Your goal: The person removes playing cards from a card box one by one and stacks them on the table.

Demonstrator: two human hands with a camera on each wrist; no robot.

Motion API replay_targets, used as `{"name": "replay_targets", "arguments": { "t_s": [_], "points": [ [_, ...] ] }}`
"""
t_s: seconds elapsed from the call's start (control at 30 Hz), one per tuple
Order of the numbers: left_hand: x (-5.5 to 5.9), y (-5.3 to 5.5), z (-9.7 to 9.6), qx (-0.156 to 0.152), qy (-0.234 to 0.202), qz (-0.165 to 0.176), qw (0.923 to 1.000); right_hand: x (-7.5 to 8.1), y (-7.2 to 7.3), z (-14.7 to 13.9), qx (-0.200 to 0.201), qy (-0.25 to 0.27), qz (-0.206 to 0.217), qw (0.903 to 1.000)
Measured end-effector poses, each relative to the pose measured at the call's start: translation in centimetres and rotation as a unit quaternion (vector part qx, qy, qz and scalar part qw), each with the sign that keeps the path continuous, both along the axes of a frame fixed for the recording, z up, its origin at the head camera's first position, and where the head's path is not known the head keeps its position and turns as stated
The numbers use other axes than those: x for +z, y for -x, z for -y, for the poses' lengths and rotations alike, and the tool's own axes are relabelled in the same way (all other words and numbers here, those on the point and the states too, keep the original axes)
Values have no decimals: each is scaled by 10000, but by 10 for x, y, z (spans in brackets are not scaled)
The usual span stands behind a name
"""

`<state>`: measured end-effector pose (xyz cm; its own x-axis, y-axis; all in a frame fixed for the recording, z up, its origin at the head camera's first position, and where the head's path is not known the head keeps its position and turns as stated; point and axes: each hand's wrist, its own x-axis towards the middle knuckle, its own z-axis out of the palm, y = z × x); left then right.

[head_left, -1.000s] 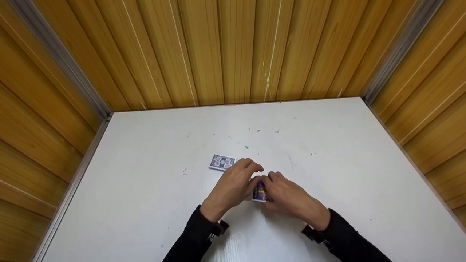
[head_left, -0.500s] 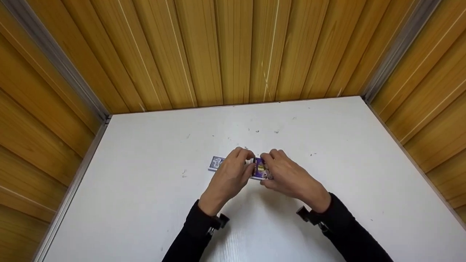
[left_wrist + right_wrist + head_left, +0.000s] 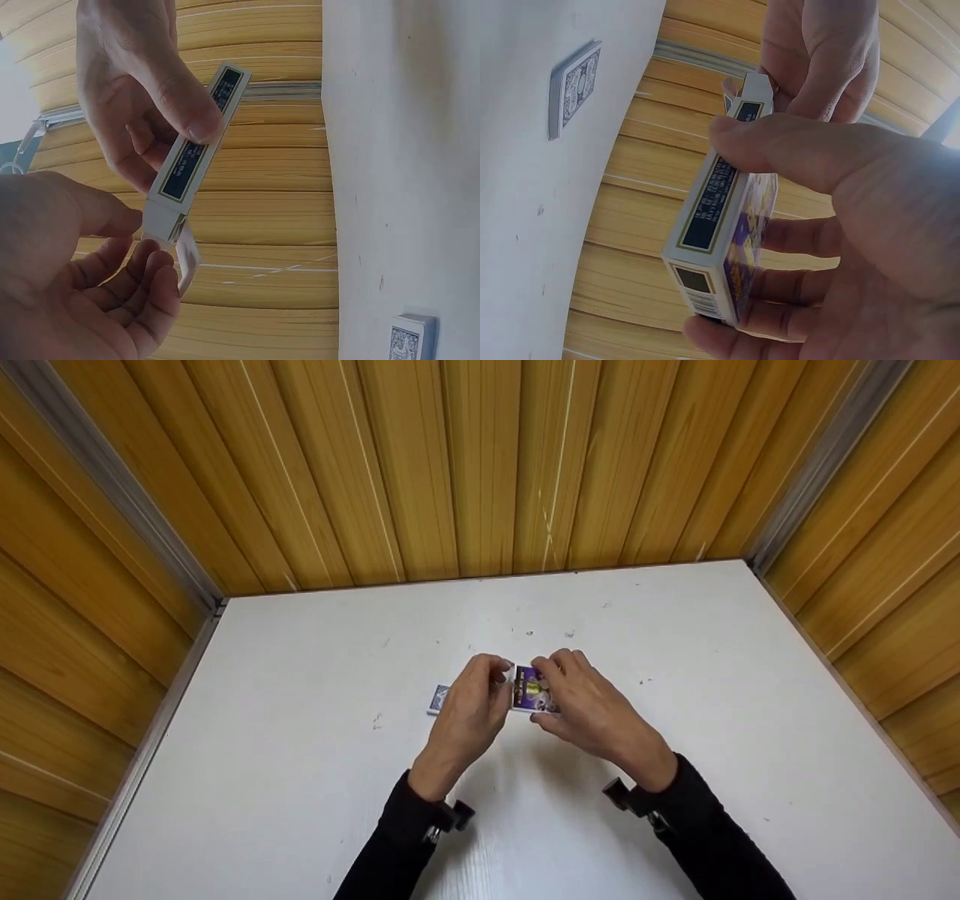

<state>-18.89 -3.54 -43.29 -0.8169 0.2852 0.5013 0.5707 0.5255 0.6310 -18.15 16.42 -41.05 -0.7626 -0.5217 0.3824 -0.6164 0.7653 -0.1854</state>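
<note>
A small card box (image 3: 529, 688), purple on its face with white and dark sides, is held up above the table. My right hand (image 3: 596, 705) grips it, thumb on one narrow side (image 3: 709, 199) and fingers around the opposite side. At the box's open end is my left hand (image 3: 466, 709), its thumb and curled fingers at a white side flap (image 3: 160, 219). A larger end flap (image 3: 189, 259) sticks out beside those fingers. Behind the left hand lies a deck of playing cards (image 3: 437, 700), blue-and-white back up, partly covered by that hand in the head view.
The white tabletop (image 3: 315, 675) has small dark marks and scuffs. Wood-patterned panels (image 3: 450, 472) stand behind it and on both sides, with grey metal strips at the corners. Each black sleeve (image 3: 405, 829) carries a small wrist camera (image 3: 454, 815).
Both hands have raised the card box and moved it away from me. My left hand has shifted over more of the deck, and more of the box's purple face shows.
</note>
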Motion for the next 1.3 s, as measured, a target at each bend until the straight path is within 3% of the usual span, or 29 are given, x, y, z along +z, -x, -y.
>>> {"name": "replay_targets", "arguments": {
  "t_s": [0.2,0.5,0.73,0.97,1.13,1.3],
  "points": [
    [3,1,4,-97,-512,663,9964,2,1,2,65,9,-178,9998],
    [-5,5,2,-305,-874,1770,9798,0,-7,-3,-2,-174,-159,9997],
    [-8,9,3,-318,-1034,2066,9724,-1,-8,-6,22,-322,-283,9991],
    [-12,12,6,-407,-1184,2598,9575,-5,-10,-6,27,-438,-192,9989],
    [-10,11,5,-410,-1282,2924,9468,-5,-11,-6,53,-464,-184,9987],
    [-7,12,2,-383,-1336,3039,9425,-4,-10,-8,77,-523,-231,9983]
  ]
}}
